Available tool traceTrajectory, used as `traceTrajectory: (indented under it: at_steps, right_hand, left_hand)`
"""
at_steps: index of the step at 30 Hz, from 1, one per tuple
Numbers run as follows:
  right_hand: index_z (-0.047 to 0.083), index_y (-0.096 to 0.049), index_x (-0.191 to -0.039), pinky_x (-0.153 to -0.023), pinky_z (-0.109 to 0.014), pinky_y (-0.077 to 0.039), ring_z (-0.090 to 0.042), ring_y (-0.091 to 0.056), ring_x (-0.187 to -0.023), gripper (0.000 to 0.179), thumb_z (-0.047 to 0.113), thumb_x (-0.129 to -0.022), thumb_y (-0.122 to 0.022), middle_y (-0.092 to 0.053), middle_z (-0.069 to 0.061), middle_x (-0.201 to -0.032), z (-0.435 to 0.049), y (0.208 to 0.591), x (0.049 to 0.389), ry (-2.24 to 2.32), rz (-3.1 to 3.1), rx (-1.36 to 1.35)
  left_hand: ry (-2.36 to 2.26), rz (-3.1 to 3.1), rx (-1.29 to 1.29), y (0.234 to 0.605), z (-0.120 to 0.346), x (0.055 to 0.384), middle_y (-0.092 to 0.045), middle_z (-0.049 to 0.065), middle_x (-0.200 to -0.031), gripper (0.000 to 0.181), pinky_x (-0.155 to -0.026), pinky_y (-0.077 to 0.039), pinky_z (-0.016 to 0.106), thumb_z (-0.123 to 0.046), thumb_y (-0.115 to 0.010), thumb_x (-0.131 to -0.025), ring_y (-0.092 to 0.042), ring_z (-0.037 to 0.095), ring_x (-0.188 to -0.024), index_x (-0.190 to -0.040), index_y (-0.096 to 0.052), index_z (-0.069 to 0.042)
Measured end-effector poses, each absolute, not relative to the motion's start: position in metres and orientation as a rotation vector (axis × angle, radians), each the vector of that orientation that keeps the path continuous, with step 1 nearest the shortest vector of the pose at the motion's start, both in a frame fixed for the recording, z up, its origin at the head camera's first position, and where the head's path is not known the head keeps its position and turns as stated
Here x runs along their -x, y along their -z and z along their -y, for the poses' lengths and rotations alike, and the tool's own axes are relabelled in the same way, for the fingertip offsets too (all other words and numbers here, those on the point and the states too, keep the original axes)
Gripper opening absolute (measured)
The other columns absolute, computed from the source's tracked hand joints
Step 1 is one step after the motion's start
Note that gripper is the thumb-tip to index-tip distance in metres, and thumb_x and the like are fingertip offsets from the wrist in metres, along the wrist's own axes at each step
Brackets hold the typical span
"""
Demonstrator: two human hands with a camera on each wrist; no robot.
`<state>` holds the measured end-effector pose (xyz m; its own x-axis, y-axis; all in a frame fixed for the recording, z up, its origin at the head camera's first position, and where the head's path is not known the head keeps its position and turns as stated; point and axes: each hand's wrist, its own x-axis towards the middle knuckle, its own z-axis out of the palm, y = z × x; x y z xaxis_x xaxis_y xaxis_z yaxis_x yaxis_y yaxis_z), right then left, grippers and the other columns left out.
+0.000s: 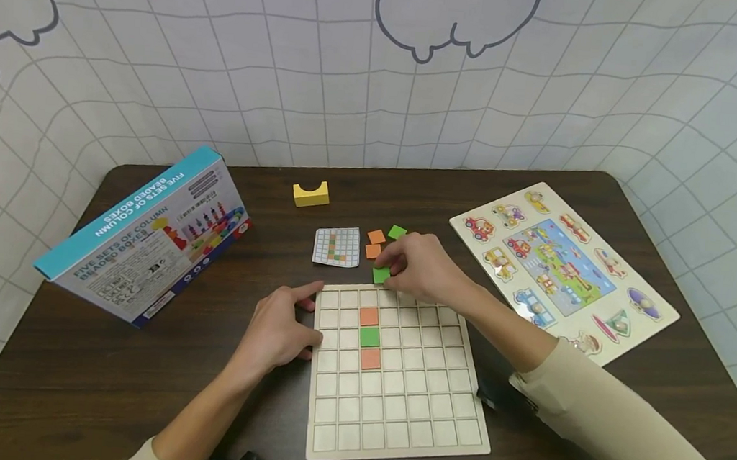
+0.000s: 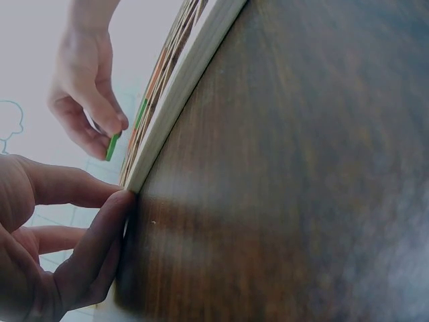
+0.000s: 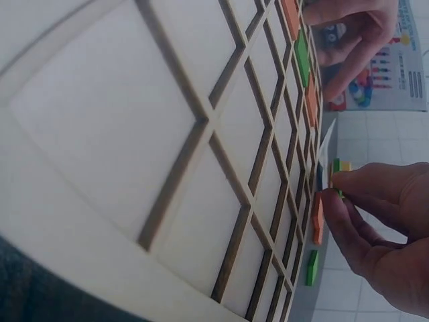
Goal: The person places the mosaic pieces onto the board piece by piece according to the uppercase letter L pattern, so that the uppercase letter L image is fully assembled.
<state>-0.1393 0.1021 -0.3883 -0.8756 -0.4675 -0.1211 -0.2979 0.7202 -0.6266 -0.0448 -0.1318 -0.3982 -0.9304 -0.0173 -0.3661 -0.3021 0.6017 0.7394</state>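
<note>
A white gridded board (image 1: 400, 427) lies on the table, with an orange tile (image 1: 369, 317), a green tile (image 1: 369, 337) and another orange tile (image 1: 370, 359) in one column. At the board's left edge, my left hand (image 1: 276, 327) rests its thumb and fingertips against the rim, the thumb and index finger spread apart. Just beyond the far edge, my right hand (image 1: 423, 264) pinches a green square tile (image 1: 381, 275) between thumb and fingers; the right wrist view shows this right hand (image 3: 395, 221) partly hiding the tile. Loose orange tiles (image 1: 376, 237) and a green tile (image 1: 397, 232) lie behind it.
A small pattern card (image 1: 337, 247) lies behind the board, with a yellow arched block (image 1: 310, 194) farther back. On the left stands a printed box (image 1: 153, 242). To the right lies a picture puzzle board (image 1: 567, 267), partly under the right forearm.
</note>
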Motion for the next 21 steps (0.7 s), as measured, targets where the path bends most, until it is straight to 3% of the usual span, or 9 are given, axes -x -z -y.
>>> traceTrajectory:
  at_steps: [21]
  right_hand:
    - [0.015, -0.082, -0.101, -0.073, -0.027, -0.056, -0.013, -0.065, -0.084, 0.022, 0.005, -0.082, -0.083, -0.075, 0.004, -0.092, -0.104, 0.376, 0.113, 0.968, -2.596, 0.613]
  left_hand:
    - [-1.231, -2.507, 0.277, 0.398, 0.131, 0.046, -0.055, 0.014, -0.118, 0.088, -0.049, -0.061, 0.031, 0.010, -0.079, -0.072, -0.063, 0.019, -0.050, -0.152, -0.055, -0.017]
